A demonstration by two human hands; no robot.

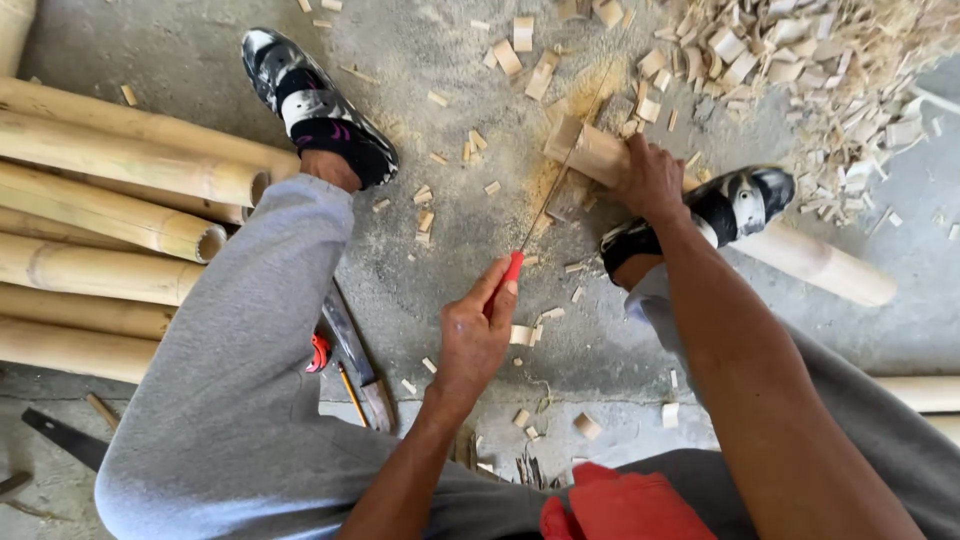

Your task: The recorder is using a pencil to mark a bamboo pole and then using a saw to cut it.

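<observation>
Gripping a red-handled saw [540,215], the left hand [475,335] cuts bamboo [590,150] seemingly clasped by the right hand [650,180].

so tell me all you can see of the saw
The saw is a hand saw with a red handle and a thin, narrow blade. The left hand grips the handle. The blade runs up and to the right from it to the cut end of a pale bamboo pole, which the right hand and a shoe pin to the concrete floor. Sawdust lies under the blade.
</observation>
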